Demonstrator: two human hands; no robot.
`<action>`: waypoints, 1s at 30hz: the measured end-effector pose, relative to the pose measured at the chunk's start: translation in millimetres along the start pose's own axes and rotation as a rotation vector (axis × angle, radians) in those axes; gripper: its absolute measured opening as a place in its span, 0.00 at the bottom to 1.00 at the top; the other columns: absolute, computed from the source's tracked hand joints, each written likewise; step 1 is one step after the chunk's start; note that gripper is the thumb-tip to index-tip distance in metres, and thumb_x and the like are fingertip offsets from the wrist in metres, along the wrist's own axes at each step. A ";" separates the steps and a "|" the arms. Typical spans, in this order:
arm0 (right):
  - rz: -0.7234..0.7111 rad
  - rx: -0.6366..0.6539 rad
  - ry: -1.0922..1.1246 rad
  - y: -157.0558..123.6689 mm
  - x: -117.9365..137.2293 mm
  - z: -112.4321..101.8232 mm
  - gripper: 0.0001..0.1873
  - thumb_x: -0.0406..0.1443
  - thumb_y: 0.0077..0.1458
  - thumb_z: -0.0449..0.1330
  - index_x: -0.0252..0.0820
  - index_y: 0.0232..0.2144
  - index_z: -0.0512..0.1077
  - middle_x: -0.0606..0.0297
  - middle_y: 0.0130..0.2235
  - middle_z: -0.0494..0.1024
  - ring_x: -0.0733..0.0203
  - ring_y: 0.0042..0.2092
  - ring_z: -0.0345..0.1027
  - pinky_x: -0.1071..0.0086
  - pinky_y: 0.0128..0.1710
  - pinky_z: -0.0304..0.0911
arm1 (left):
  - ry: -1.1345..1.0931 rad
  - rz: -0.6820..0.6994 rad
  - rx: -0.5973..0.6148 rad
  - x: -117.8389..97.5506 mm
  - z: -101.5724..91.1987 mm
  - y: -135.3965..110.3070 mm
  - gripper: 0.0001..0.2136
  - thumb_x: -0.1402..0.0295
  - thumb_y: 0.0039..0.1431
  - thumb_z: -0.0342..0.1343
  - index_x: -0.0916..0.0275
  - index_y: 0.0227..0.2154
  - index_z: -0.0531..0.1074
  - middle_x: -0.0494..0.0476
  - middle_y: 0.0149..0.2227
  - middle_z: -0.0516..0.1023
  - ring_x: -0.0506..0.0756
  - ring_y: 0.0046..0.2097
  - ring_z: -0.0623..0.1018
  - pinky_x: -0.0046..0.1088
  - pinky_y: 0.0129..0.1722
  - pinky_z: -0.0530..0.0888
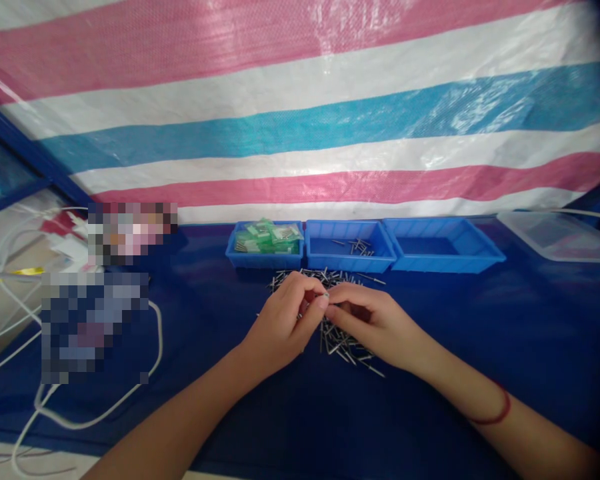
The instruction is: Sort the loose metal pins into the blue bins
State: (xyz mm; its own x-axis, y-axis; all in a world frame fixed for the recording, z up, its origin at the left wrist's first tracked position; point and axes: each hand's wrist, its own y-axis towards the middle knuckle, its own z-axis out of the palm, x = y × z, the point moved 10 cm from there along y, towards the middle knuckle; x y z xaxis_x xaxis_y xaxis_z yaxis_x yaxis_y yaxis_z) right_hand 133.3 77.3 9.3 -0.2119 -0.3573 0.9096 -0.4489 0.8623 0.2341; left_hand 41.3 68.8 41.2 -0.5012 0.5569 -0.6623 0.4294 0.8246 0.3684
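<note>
Over a loose pile of thin metal pins [343, 347], some of which look thicker at one end like blind rivets, my two hands meet fingertip to fingertip. My left hand [285, 320] is closed in a pinch, thumb against forefinger, with a tiny pale tip showing between them. My right hand [380, 323] pinches at the same spot from the other side. Fingers hide most of what they hold, so its kind cannot be made out. Part of the pile lies beneath and behind both hands on the dark blue table [300, 427].
Behind the pile stand three blue bins: a left bin [265, 263] with green-and-clear plastic packets [267, 237], a middle bin [350, 267] with several pins, and a right bin [445, 263]. A clear plastic lid [555, 240] lies far right. White cables [160, 333] loop at left.
</note>
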 end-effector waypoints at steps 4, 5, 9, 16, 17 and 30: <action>0.077 -0.051 0.073 -1.2 -11.5 -4.2 0.10 0.41 0.58 0.56 0.41 0.33 0.74 0.65 0.29 0.73 0.64 0.28 0.63 0.70 0.25 0.58 | 0.005 -0.017 -0.008 0.6 -1.8 -1.2 0.05 0.69 0.65 0.45 0.62 0.35 0.63 0.51 0.33 0.67 0.49 0.32 0.68 0.24 0.34 0.66; 0.097 -0.083 0.081 -1.6 -14.2 -7.5 0.10 0.41 0.57 0.57 0.41 0.33 0.73 0.66 0.27 0.72 0.65 0.26 0.62 0.71 0.24 0.57 | 0.010 -0.020 -0.003 1.1 -1.9 -1.5 0.04 0.69 0.65 0.45 0.62 0.35 0.63 0.51 0.33 0.67 0.48 0.32 0.68 0.24 0.34 0.66; 0.081 -0.206 0.044 -2.8 -14.0 -24.7 0.09 0.40 0.55 0.59 0.41 0.34 0.74 0.66 0.26 0.72 0.68 0.23 0.58 0.71 0.21 0.55 | 0.065 -0.034 0.034 4.8 -0.2 -1.4 0.02 0.70 0.63 0.46 0.62 0.35 0.63 0.50 0.32 0.67 0.48 0.32 0.68 0.24 0.34 0.66; -0.128 -0.133 -0.188 -3.4 14.6 -22.8 0.05 0.32 0.56 0.57 0.42 0.32 0.74 0.64 0.32 0.75 0.66 0.29 0.65 0.72 0.25 0.58 | 0.145 0.005 0.174 4.5 20.0 -1.6 0.07 0.71 0.65 0.42 0.61 0.34 0.65 0.53 0.33 0.71 0.51 0.36 0.71 0.25 0.37 0.67; -0.133 -0.120 -0.215 -3.3 15.6 -20.5 0.06 0.31 0.55 0.57 0.42 0.31 0.74 0.65 0.31 0.75 0.67 0.28 0.64 0.73 0.25 0.58 | 0.156 0.001 0.180 5.6 22.2 -1.7 0.08 0.70 0.65 0.42 0.62 0.34 0.65 0.53 0.33 0.71 0.51 0.36 0.71 0.25 0.36 0.67; -0.081 -0.200 -0.377 0.0 4.1 -33.1 0.07 0.30 0.54 0.55 0.40 0.31 0.73 0.67 0.28 0.75 0.67 0.26 0.64 0.73 0.27 0.59 | 0.374 0.116 0.462 5.5 19.6 -3.3 0.03 0.72 0.56 0.53 0.62 0.30 0.72 0.52 0.32 0.73 0.52 0.35 0.72 0.27 0.37 0.66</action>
State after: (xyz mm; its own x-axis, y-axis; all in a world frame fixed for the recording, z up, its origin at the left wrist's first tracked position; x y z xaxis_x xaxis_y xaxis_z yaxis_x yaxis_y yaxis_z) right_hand 161.2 87.7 24.4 -0.5020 -0.5007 0.7052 -0.3080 0.8654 0.3952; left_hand 51.8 67.1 23.6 -0.6259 0.7066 -0.3302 0.7366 0.6746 0.0474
